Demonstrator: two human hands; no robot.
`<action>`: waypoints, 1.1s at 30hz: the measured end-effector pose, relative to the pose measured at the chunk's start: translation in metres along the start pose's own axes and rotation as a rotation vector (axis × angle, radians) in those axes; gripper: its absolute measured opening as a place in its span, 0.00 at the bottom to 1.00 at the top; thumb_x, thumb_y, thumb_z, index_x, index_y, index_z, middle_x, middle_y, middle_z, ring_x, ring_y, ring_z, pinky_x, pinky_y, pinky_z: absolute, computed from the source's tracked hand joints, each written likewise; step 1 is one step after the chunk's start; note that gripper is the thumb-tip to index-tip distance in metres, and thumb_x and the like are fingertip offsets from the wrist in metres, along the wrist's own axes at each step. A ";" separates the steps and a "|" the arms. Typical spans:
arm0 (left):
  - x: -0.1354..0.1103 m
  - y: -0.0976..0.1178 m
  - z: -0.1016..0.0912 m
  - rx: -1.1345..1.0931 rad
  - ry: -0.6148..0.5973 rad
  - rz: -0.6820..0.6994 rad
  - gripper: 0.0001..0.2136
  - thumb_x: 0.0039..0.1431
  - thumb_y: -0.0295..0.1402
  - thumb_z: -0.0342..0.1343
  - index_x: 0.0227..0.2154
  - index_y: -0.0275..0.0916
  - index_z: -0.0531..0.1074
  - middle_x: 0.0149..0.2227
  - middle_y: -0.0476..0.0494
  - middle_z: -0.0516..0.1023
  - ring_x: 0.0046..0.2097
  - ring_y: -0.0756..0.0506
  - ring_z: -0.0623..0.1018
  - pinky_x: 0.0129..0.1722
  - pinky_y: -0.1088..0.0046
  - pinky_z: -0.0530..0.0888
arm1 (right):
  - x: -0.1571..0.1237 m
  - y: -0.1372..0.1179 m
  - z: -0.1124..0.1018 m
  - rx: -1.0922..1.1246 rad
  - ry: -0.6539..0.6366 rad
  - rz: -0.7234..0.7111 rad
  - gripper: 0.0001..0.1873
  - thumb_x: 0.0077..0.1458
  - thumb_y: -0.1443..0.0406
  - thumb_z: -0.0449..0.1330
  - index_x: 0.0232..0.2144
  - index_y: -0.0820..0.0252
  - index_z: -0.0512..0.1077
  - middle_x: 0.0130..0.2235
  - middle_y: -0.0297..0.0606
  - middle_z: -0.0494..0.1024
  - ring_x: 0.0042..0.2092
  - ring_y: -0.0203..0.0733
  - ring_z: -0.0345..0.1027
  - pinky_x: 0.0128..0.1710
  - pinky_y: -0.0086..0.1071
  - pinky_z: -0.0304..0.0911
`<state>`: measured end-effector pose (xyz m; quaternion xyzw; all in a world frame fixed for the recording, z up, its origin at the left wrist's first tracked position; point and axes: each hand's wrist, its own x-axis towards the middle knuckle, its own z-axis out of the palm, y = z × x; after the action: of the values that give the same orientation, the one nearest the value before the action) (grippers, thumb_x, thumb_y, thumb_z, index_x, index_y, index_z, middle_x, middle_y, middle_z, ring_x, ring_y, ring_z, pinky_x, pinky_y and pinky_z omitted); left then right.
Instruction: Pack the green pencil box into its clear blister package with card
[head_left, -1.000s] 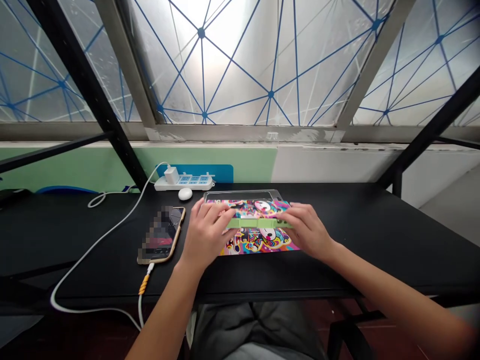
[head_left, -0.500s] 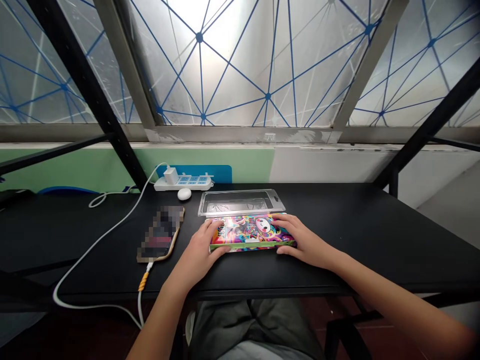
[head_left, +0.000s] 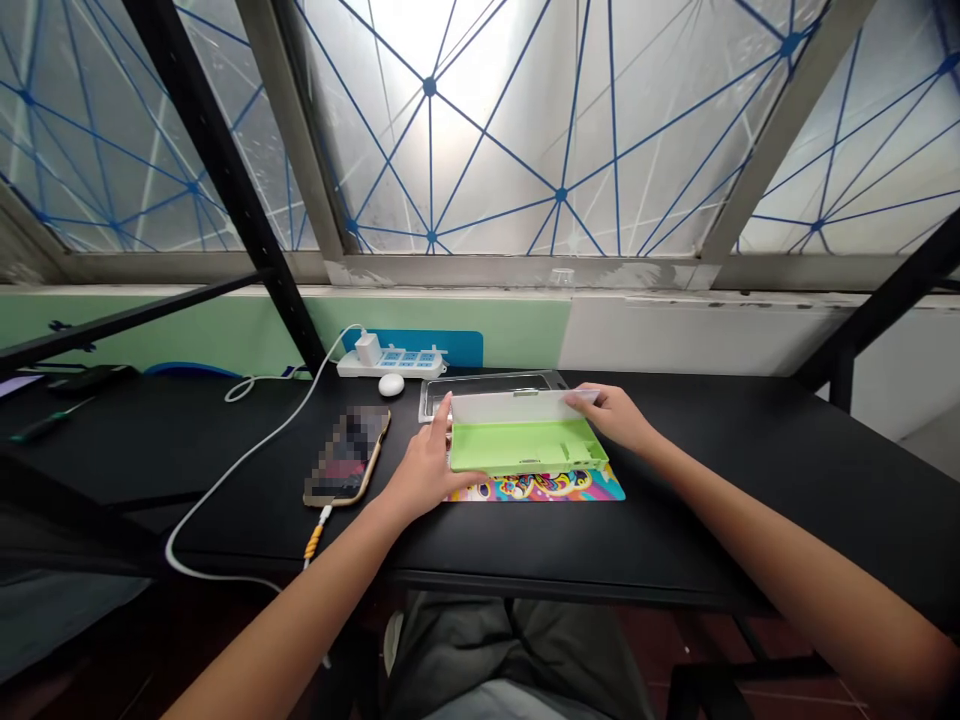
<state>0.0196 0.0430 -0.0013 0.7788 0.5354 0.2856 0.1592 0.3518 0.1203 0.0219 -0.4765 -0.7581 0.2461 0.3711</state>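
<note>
A green pencil case [head_left: 523,445] lies open on the black table [head_left: 712,520], its green inside facing up and its pale lid [head_left: 514,407] raised at the back. Its colourful cartoon outer cover [head_left: 540,487] shows along the near edge. My left hand [head_left: 426,466] grips the case's left end, thumb up by the lid's corner. At the right end, my right hand [head_left: 611,413] pinches the lid's far corner. A clear plastic tray [head_left: 487,383] lies just behind the case.
A phone [head_left: 347,455] on a white charging cable [head_left: 247,458] lies left of my left hand. A white power strip [head_left: 391,361] with a plug and a small white oval object [head_left: 391,384] sit by the wall. Dark tools [head_left: 45,420] lie at far left.
The case was shut with its colourful cover up half a second ago; now both hands have swung it open, showing the green inside. The camera has shifted a little to the left.
</note>
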 end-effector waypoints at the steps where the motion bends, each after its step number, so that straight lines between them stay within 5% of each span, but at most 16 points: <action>1: 0.001 0.000 0.001 -0.001 0.007 0.000 0.59 0.49 0.50 0.68 0.71 0.45 0.30 0.58 0.34 0.69 0.57 0.34 0.72 0.56 0.55 0.67 | 0.001 0.004 0.004 0.049 0.046 0.023 0.24 0.57 0.45 0.58 0.32 0.60 0.75 0.30 0.39 0.79 0.31 0.44 0.71 0.31 0.36 0.65; 6: 0.010 -0.002 0.002 -0.002 0.007 0.001 0.57 0.46 0.51 0.68 0.71 0.46 0.35 0.58 0.35 0.71 0.56 0.35 0.73 0.56 0.55 0.66 | -0.006 0.013 0.009 0.149 0.076 0.066 0.27 0.57 0.43 0.57 0.41 0.60 0.75 0.35 0.42 0.81 0.35 0.48 0.73 0.33 0.38 0.67; 10: 0.016 -0.002 -0.002 -0.049 0.012 -0.030 0.38 0.50 0.54 0.64 0.61 0.45 0.63 0.56 0.40 0.74 0.55 0.36 0.74 0.56 0.59 0.67 | -0.018 0.013 -0.012 0.024 -0.198 -0.064 0.28 0.58 0.43 0.56 0.46 0.57 0.78 0.49 0.44 0.80 0.51 0.55 0.72 0.51 0.45 0.66; 13: 0.018 -0.002 -0.004 -0.056 0.046 -0.073 0.27 0.55 0.55 0.59 0.52 0.44 0.72 0.53 0.42 0.77 0.56 0.36 0.73 0.55 0.60 0.68 | -0.024 0.010 -0.023 -0.053 -0.347 -0.123 0.35 0.49 0.45 0.65 0.56 0.51 0.73 0.61 0.42 0.72 0.61 0.58 0.64 0.60 0.47 0.60; 16: 0.018 -0.003 -0.005 -0.024 0.063 -0.096 0.25 0.60 0.55 0.53 0.52 0.44 0.72 0.52 0.41 0.77 0.57 0.35 0.71 0.56 0.56 0.66 | -0.028 0.005 -0.019 -0.124 -0.292 -0.070 0.38 0.43 0.48 0.70 0.56 0.49 0.72 0.59 0.40 0.73 0.59 0.58 0.67 0.59 0.47 0.62; 23: 0.021 -0.007 -0.003 0.075 -0.025 -0.069 0.21 0.64 0.53 0.47 0.41 0.41 0.75 0.44 0.41 0.79 0.49 0.34 0.74 0.51 0.54 0.66 | -0.025 0.005 0.010 -0.029 -0.047 0.181 0.27 0.56 0.44 0.59 0.48 0.55 0.72 0.40 0.40 0.82 0.39 0.50 0.76 0.37 0.40 0.70; 29: 0.020 -0.006 0.001 0.098 0.001 -0.113 0.29 0.62 0.56 0.49 0.56 0.38 0.66 0.52 0.33 0.75 0.54 0.32 0.72 0.53 0.53 0.66 | -0.018 0.007 0.008 -0.427 0.062 -0.122 0.22 0.62 0.48 0.54 0.46 0.58 0.73 0.46 0.47 0.76 0.47 0.53 0.69 0.46 0.45 0.64; 33: 0.016 -0.006 0.002 0.097 -0.045 -0.027 0.45 0.53 0.58 0.59 0.67 0.38 0.54 0.63 0.31 0.66 0.62 0.30 0.66 0.59 0.53 0.62 | -0.020 -0.010 0.015 -0.624 -0.034 -0.257 0.18 0.66 0.53 0.51 0.47 0.55 0.73 0.49 0.46 0.76 0.50 0.54 0.66 0.49 0.48 0.60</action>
<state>0.0207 0.0602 -0.0012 0.7844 0.5555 0.2396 0.1370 0.3398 0.0980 0.0133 -0.4633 -0.8570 -0.0388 0.2224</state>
